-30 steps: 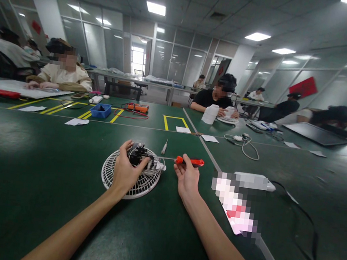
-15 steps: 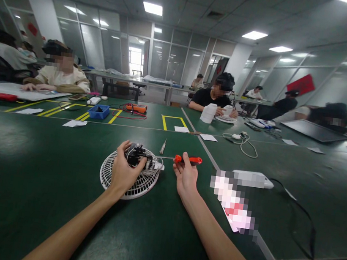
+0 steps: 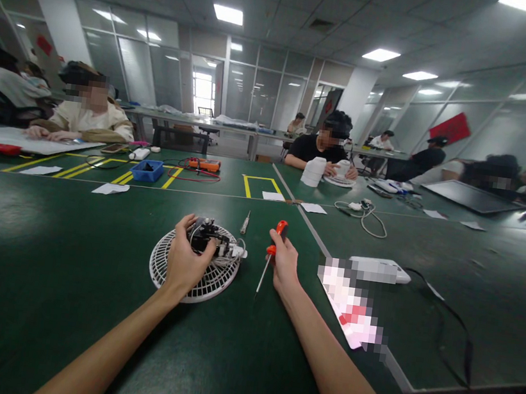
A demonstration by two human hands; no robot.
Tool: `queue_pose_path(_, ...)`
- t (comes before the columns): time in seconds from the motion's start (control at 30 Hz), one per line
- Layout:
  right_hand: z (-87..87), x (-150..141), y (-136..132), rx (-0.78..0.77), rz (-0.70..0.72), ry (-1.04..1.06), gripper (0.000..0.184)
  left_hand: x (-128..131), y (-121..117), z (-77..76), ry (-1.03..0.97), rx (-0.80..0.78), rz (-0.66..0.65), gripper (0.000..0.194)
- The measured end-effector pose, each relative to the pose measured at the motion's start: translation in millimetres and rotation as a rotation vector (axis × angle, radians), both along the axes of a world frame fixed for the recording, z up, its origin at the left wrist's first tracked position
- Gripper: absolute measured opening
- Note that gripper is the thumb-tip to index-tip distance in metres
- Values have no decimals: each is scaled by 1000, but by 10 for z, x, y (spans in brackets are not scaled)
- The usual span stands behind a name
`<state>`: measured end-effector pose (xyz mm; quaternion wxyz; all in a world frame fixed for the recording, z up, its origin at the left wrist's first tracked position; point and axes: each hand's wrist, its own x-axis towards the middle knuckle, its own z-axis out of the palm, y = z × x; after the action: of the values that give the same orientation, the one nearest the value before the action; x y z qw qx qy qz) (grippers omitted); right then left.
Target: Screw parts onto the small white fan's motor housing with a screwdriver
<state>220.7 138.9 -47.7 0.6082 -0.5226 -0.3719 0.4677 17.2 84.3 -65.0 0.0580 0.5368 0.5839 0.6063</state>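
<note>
My left hand (image 3: 187, 258) is closed around a black motor assembly (image 3: 202, 234) with grey wires. This assembly rests on a round white fan grille (image 3: 212, 285), flat on the green table. In my right hand (image 3: 285, 261) is a red-and-black screwdriver (image 3: 271, 250), its shaft slanting down and its tip apart from the motor. A small screwdriver-like tool with a clear handle (image 3: 244, 223) lies on the table just beyond the grille, between my hands.
A white power-bank-like box (image 3: 377, 269) with a black cord and a pixelated pink-white item (image 3: 350, 308) lie to the right. Farther back are a blue bin (image 3: 147, 171), an orange meter (image 3: 204, 164) and a white cable (image 3: 362, 216). Across the table a co-worker (image 3: 320, 149) handles white parts.
The screwdriver has come away from the motor assembly and swung from level to pointing down in my right hand. My left hand keeps its hold on the motor.
</note>
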Motion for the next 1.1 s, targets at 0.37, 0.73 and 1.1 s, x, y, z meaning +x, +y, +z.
queue_pose_path(0.37, -23, 89, -13, -43, 161, -1449, 52, 16, -31, 42, 23, -10, 16, 66)
queue_pose_path(0.73, -141, 111, 7, -36, 93, -1523, 57, -2, -51, 62, 80, 1, 40, 61)
queue_pose_path(1.1, -281, 156, 55, 109, 227, -1548, 56, -323, -167, 149, 32, -72, -17, 64)
